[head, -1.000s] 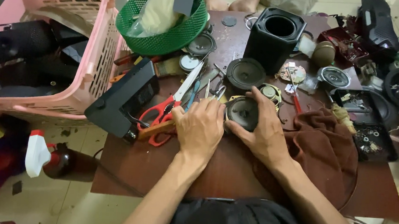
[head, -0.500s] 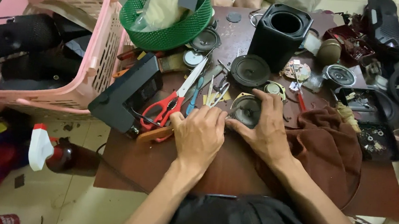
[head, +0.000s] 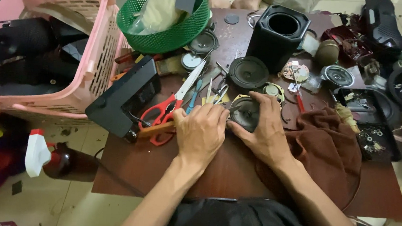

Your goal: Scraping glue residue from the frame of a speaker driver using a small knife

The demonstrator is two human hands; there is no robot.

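Both hands meet over a small round speaker driver (head: 246, 112) lying on the wooden table (head: 136, 162), the right hand (head: 263, 129) gripping its rim while the left hand (head: 200, 133) seems closed on a wooden-handled tool (head: 155, 129), work apparently unfinished.

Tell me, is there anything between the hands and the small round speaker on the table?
Nothing visible. The right hand already rests on the small speaker, fingers over its rim, and the left hand lies right beside it; whether they touch is unclear.
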